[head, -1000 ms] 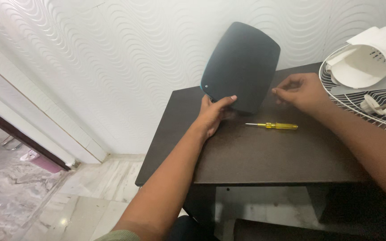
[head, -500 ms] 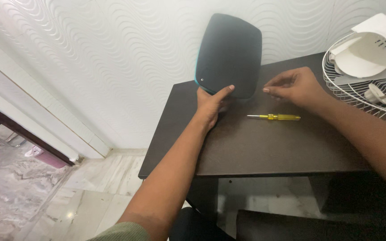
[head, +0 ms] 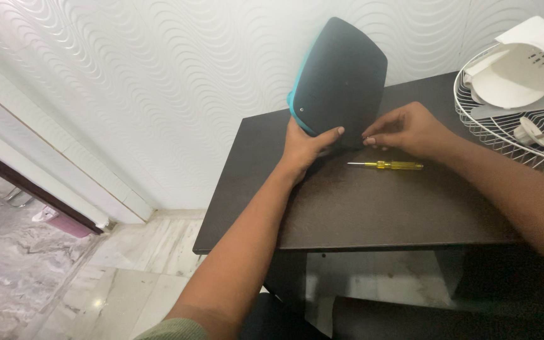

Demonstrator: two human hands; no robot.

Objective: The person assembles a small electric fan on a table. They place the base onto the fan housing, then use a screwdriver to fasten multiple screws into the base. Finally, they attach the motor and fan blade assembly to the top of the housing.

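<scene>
On the dark table, the left hand grips the lower edge of a dark teal-rimmed panel held upright, the right hand pinches its bottom corner, beside a yellow screwdriver, while a white wire grille cradles white plastic parts.

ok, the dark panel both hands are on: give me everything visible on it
The dark panel is a rounded-corner slab, matte black-looking on its broad face, with a teal edge down its left side and a small pale dot near the lower left corner. It stands upright on the dark table, near the white patterned wall. The left hand grips its lower edge; the right hand pinches at the lower right corner.
</scene>
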